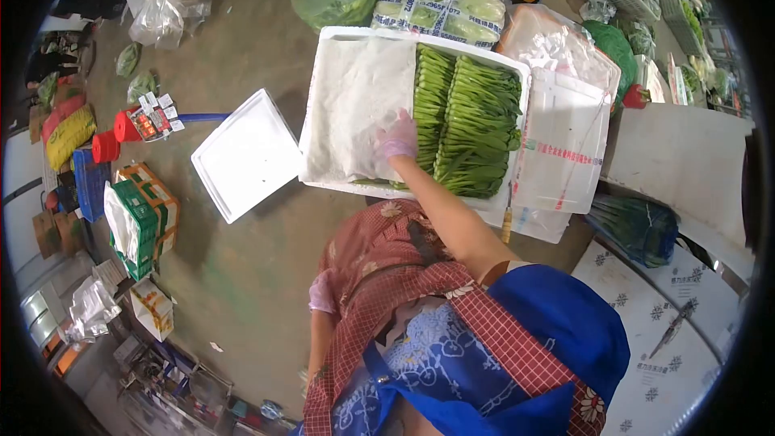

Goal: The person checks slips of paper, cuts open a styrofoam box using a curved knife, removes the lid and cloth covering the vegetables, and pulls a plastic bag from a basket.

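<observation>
The gloved right hand [397, 139] rests on the white liner sheet [355, 97] inside the foam box [327, 182]; leafy green stalks [482, 117] lie just beside it at three o'clock, their rows running roughly twelve to six; the left hand [321, 292] hangs farther off, at seven o'clock; whether either hand grips anything, I cannot tell.

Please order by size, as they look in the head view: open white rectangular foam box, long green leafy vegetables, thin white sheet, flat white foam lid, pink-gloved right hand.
Open white rectangular foam box
Long green leafy vegetables and thin white sheet: too alike to rank
Flat white foam lid
Pink-gloved right hand
</observation>
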The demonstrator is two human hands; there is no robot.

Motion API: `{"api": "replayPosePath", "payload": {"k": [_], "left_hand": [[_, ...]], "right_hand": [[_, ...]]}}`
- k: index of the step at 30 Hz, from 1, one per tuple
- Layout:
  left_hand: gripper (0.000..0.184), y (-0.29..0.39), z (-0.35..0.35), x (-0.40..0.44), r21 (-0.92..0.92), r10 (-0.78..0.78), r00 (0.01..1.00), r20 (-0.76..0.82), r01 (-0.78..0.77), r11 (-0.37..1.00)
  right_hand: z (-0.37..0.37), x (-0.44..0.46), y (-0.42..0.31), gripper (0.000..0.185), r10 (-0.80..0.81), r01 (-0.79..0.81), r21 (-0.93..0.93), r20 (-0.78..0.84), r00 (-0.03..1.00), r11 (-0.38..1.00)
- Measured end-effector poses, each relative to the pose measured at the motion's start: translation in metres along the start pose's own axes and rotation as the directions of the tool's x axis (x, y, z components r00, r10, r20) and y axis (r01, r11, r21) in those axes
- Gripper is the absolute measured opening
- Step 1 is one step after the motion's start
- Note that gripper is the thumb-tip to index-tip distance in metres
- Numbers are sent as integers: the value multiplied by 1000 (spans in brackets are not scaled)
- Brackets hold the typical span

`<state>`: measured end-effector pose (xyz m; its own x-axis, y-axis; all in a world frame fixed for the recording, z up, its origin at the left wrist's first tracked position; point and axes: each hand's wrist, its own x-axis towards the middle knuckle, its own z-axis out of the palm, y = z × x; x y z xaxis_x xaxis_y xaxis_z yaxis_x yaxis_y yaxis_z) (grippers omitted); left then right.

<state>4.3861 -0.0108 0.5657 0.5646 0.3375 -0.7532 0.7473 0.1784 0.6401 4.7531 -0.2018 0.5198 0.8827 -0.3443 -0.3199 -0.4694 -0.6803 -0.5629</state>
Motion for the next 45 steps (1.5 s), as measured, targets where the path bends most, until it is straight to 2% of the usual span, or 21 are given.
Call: {"api": "replayPosePath", "payload": {"k": [2, 4, 8, 12, 14, 16, 17, 20, 23, 26, 29, 33, 35, 36, 37, 38, 39, 40, 41, 42, 45], "left_hand": [[21, -27, -8, 3, -198, -134, 991, 23, 135, 971], [21, -41, -21, 5, -335, -234, 970, 69, 243, 910], [28, 47, 11, -21, -131, -108, 993, -49, 101, 986], [24, 41, 6, -4, 27, 5, 999, -44, -4, 1000], [22, 21, -4, 9, -95, -69, 997, -33, 66, 993], [22, -2, -13, 23, -429, -225, 973, 46, 223, 876], [23, 12, -4, 15, -323, -147, 989, 3, 140, 936], [29, 38, 17, -2, -85, -13, 999, -45, 9, 996], [28, 43, 18, -3, -85, -84, 996, -29, 81, 993], [28, 52, 22, -4, -128, -97, 995, -23, 93, 987], [28, 55, 23, -3, -118, -93, 996, -13, 91, 989], [28, 40, 12, 8, 5, 46, 999, -17, -46, 999], [29, 45, 14, 6, 70, 61, 998, -30, -59, 996], [29, 49, 15, 4, 100, 46, 998, -48, -41, 994], [30, 50, 16, 1, 128, 30, 997, -67, -21, 992], [30, 43, 13, 2, 255, 127, 992, -27, -116, 960], [30, 33, 8, 6, 375, 214, 977, 24, -207, 904], [30, 22, 5, 8, 485, 290, 953, 86, -294, 824], [29, 13, 4, 10, 393, 238, 970, 43, -236, 889], [29, 5, 4, 12, 294, 183, 983, 8, -177, 939], [27, -25, -3, 31, 111, 29, 999, -31, -26, 993]], "right_hand": [[-2, 12, -3, 59, 141, -134, -72, 102, 985, 988], [-13, 11, -19, 58, 210, -209, -27, 16, 978, 977], [-20, 12, -20, 45, 201, -207, -70, -83, 976, 976], [-7, 28, -7, 27, 209, -180, -181, 154, 966, 967], [14, 34, 0, 22, 192, -154, -207, 179, 965, 966], [16, 31, -2, 20, 160, -126, -200, 162, 974, 972], [10, 28, -7, 20, 147, -115, -199, 151, 978, 973], [-11, 9, -25, 13, -206, 217, -73, 136, 969, 973], [14, -11, -26, 8, -336, 351, 261, -100, 937, 899], [-1, -36, -46, 4, -287, 212, 413, 128, 949, 886], [-14, -48, -53, 14, -339, 194, 465, 252, 906, 864], [-81, -38, -60, 9, -346, 156, 550, 259, 902, 820], [-118, -19, -44, 10, -382, 185, 614, 207, 901, 768], [-138, -8, -38, 12, -318, 109, 631, 229, 920, 768], [-154, 6, -20, 15, -447, 282, 663, 89, 890, 694], [-182, 8, -27, 17, -309, 147, 674, 126, 943, 723], [-203, 14, -20, 18, -356, 223, 655, 75, 931, 722], [-225, 11, -24, 21, -292, 203, 587, 59, 955, 784], [-241, 14, -20, 19, -373, 321, 497, 5, 928, 806], [-257, 8, -28, 24, -322, 258, 451, 70, 944, 854], [-265, 7, -8, 30, -547, 533, 200, 17, 837, 822]]}}
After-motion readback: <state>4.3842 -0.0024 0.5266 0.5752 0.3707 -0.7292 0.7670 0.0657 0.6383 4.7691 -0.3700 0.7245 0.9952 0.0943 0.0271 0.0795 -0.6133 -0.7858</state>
